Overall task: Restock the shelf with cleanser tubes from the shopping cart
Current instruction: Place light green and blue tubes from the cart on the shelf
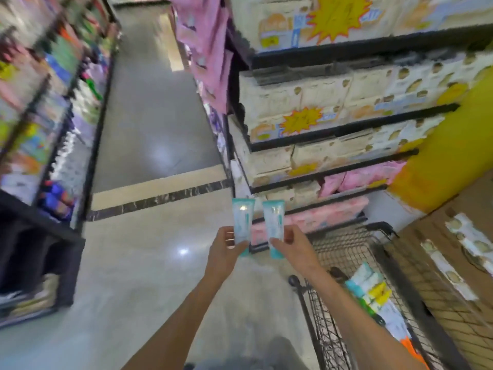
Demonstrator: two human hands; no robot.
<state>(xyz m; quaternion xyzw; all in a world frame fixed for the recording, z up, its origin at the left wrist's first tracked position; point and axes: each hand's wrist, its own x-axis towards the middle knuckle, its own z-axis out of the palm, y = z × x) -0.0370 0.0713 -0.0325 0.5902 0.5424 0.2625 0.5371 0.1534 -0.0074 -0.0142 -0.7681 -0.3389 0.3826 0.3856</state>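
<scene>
From the head view, the step in hand looks like carrying two tubes to the shelf; best to keep both upright and set them down one at a time, caps down, so neither topples. The left hand (226, 243) pinches the left cleanser tube (242, 222) near its lower end, the right hand (289, 243) likewise grips the right cleanser tube (274, 225). Both tubes rise above the fingers, just beside each other. More stock lies in the shopping cart (346, 252) at right.

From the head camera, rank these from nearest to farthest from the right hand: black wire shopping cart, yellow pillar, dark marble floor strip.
1. Black wire shopping cart, just right of the right hand.
2. Dark marble floor strip, ahead, left.
3. Yellow pillar, far right.
</scene>
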